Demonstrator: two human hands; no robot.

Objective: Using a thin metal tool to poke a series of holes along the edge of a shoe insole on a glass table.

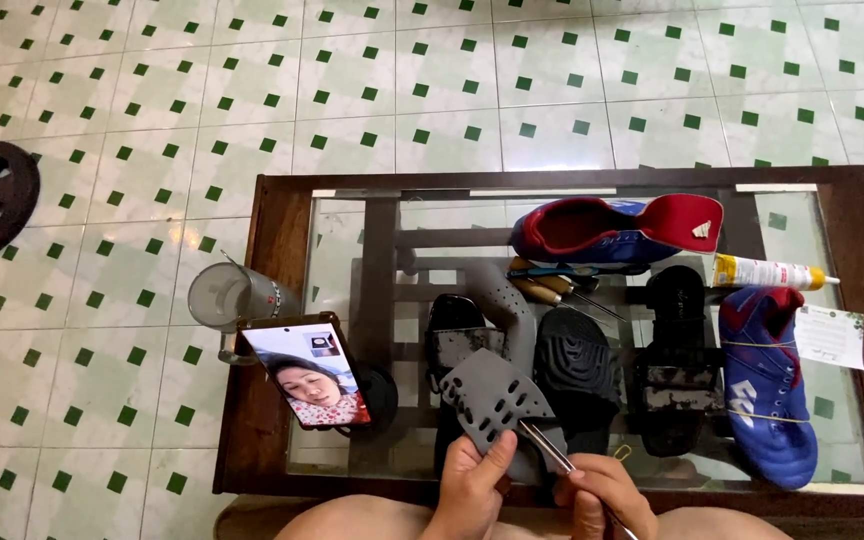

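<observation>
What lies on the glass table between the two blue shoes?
Head view: between the upper blue shoe and the lower blue shoe lies a glue tube, by a black sandal.

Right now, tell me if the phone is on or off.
On: the phone, propped upright on the table, shows a lit screen with a video call.

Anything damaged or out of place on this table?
The black sandal lies sole-up with worn, flaking patches. The left hand holds a grey clog; the right hand holds a thin metal tool.
</observation>
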